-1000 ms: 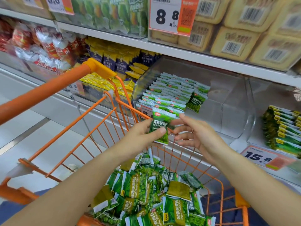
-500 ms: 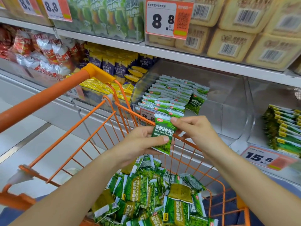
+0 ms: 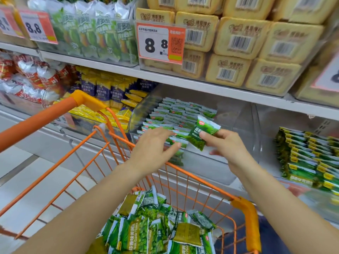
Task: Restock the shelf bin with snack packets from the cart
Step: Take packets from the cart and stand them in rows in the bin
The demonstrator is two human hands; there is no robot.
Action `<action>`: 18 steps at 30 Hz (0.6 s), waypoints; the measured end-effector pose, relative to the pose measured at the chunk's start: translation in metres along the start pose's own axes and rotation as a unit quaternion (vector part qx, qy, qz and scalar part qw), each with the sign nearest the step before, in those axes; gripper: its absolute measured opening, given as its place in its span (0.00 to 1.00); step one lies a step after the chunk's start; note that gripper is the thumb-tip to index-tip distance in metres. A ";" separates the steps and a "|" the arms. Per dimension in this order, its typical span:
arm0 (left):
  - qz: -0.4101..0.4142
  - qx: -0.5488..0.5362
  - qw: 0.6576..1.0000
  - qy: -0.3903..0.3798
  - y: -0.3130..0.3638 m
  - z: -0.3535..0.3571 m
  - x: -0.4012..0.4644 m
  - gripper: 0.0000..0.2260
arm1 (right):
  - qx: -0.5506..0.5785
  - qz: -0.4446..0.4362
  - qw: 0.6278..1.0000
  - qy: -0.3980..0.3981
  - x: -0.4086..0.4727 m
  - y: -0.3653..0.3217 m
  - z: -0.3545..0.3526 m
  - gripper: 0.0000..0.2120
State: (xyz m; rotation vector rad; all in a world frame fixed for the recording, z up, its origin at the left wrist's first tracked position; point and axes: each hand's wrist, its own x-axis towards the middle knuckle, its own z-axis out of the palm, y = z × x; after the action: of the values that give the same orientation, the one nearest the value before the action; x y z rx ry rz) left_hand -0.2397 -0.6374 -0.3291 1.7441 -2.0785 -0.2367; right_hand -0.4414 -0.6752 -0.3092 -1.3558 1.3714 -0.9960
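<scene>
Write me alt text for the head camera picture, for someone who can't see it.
The right hand pinches a green snack packet at the front of a clear shelf bin with rows of matching packets, while the open left hand hovers beside it. Below, an orange cart holds a pile of packets.

Right hand (image 3: 226, 145) pinches, left hand (image 3: 154, 149) spread open.

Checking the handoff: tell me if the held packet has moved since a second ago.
Yes. The packet went right and toward the shelf, from above the cart rim to over the bin; only the right hand pinches it.
</scene>
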 end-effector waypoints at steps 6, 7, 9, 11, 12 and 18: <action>-0.029 0.129 0.991 0.017 -0.018 0.025 0.008 0.37 | -0.161 0.077 0.980 0.083 0.071 0.021 -0.001 0.15; -0.034 0.130 0.991 0.011 -0.017 0.025 0.008 0.35 | -0.187 0.112 0.974 0.065 0.080 0.023 0.000 0.15; -0.040 0.132 0.990 0.003 -0.017 0.024 0.007 0.32 | -0.200 0.166 0.964 0.050 0.096 0.027 0.003 0.14; -0.041 0.136 0.990 0.001 -0.017 0.025 0.007 0.32 | -0.221 0.191 0.956 0.042 0.111 0.032 0.006 0.18; -0.041 0.138 0.990 0.002 -0.016 0.025 0.007 0.31 | -0.243 0.198 0.949 0.039 0.117 0.032 0.008 0.18; -0.041 0.142 0.989 -0.003 -0.018 0.027 0.008 0.30 | -0.255 0.211 0.939 0.097 0.140 0.053 0.018 0.20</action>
State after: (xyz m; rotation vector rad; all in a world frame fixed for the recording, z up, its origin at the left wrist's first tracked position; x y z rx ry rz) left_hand -0.2360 -0.6524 -0.3586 1.9964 -2.1305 0.0340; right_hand -0.4299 -0.8107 -0.3746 -1.2580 2.0668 -0.5063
